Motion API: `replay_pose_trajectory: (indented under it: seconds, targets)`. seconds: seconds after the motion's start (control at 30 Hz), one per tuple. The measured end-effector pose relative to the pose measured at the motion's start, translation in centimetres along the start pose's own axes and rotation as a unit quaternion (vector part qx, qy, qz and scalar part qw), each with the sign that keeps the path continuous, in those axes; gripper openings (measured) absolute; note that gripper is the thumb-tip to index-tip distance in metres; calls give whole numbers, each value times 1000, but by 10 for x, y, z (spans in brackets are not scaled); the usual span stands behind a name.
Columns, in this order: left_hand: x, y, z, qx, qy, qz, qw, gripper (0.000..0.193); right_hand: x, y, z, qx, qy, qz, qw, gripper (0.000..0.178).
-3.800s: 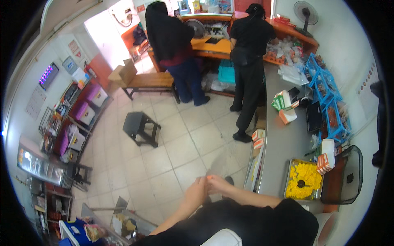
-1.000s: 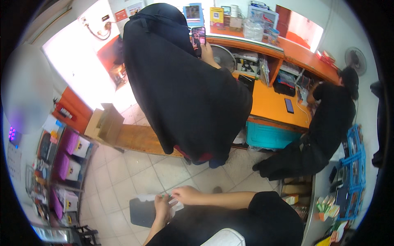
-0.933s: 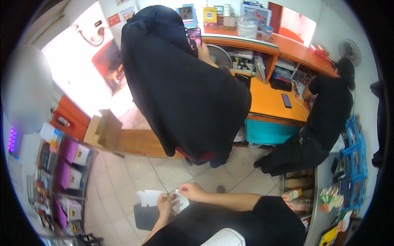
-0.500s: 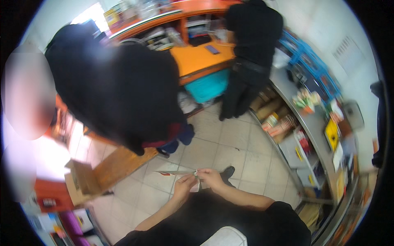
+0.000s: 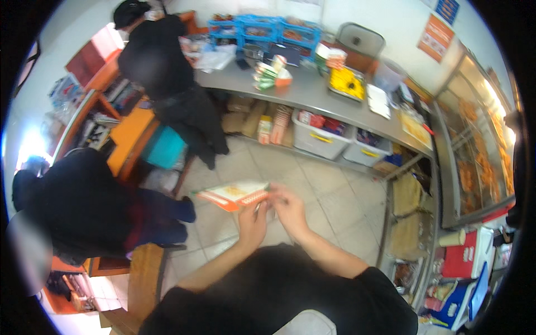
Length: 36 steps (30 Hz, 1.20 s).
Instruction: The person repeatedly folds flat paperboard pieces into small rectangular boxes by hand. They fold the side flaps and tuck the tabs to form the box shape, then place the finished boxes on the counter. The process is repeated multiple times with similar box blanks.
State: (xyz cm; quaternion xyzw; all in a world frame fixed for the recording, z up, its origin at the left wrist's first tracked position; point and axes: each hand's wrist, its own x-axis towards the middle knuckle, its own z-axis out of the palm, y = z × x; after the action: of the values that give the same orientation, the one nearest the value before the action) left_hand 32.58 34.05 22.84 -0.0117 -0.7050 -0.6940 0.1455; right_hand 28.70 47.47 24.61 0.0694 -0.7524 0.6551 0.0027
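I hold a flat folded paper food sleeve [image 5: 237, 193], white with orange and green print, out in front of my body above the floor. Its pointed end reaches to the left. Closed at its lower right edge is my left hand [image 5: 252, 224], thumb and fingers pinched together. My right hand [image 5: 288, 210] grips the sleeve's right corner, close beside the left fingers. Motion blurs the fingertips a little.
A steel counter [image 5: 312, 90] runs along the far wall, with blue baskets [image 5: 262, 30], a yellow tray [image 5: 347, 84] and grey bins [image 5: 322, 139] below. At right stands a glass food warmer [image 5: 474, 134]. Two people in dark clothes stand at left, near a wooden bench [image 5: 146, 279].
My view has swung right, bringing the counter and food warmer into sight. The sleeve, seen nearly edge-on before, now shows its printed face. Both hands stay on it.
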Motion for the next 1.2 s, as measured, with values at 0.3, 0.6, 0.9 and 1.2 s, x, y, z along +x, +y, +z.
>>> replay_pose_trajectory:
  seconds: [0.3,0.6,0.9,1.2]
  targets:
    - [41,53,242,-52,-294,98,949,41,-15,-12,-277,-121,367,3,922,12]
    - [115,30,344,-48,-368,-10,928,27,-62,45,-357,-164,247,258,919,25]
    - [247,-18,466,-159,-437,-167,869,7,69,-56,-460,-542,324,-96,770,42]
    - [412,-6,547,-298,-610,-263,686,29,225,-43,-531,-445,266,-186,834,28]
